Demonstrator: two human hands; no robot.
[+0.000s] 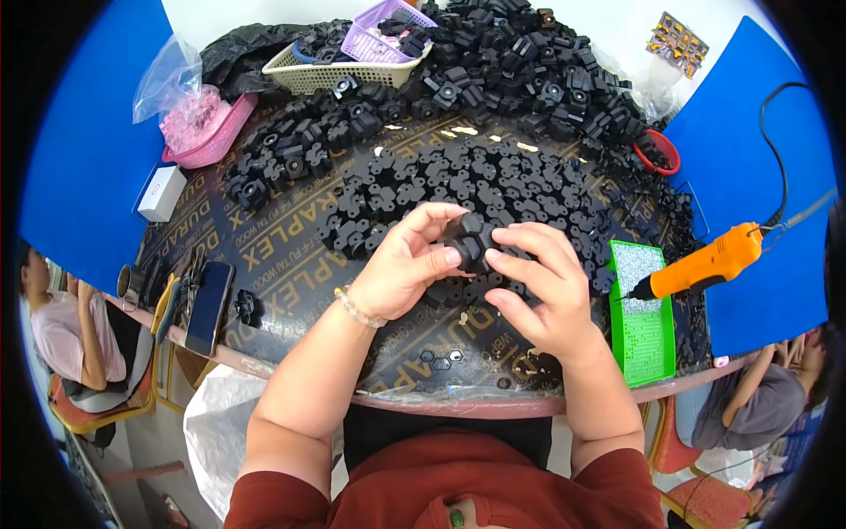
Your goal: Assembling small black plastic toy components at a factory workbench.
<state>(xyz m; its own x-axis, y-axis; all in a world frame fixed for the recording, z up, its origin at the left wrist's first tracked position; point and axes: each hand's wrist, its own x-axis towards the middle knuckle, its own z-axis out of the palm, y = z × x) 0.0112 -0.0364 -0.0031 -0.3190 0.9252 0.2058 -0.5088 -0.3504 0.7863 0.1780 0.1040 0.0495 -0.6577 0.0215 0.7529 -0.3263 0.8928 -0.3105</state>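
A black plastic part [471, 238] with rounded, many-sided lobes is held up over the middle of the table. My left hand [410, 260] grips it from the left, with the thumb in front and the fingers curled behind. From the right, two fingertips of my right hand [551, 286] press against the same part, while the thumb hangs apart below. Beneath and beyond my hands spread many flat black plastic pieces [458, 172]. Some small hexagonal rings [441, 359] lie near the front edge. One loose black part [248, 307] sits left of my left forearm.
A large heap of black parts [529, 66] fills the back, beside a cream basket [339, 78] and a pink basket [211, 137]. At right, an orange electric screwdriver [709, 263] hangs over a green tray [643, 353] of small screws. A phone [210, 307] lies left. People sit on both sides.
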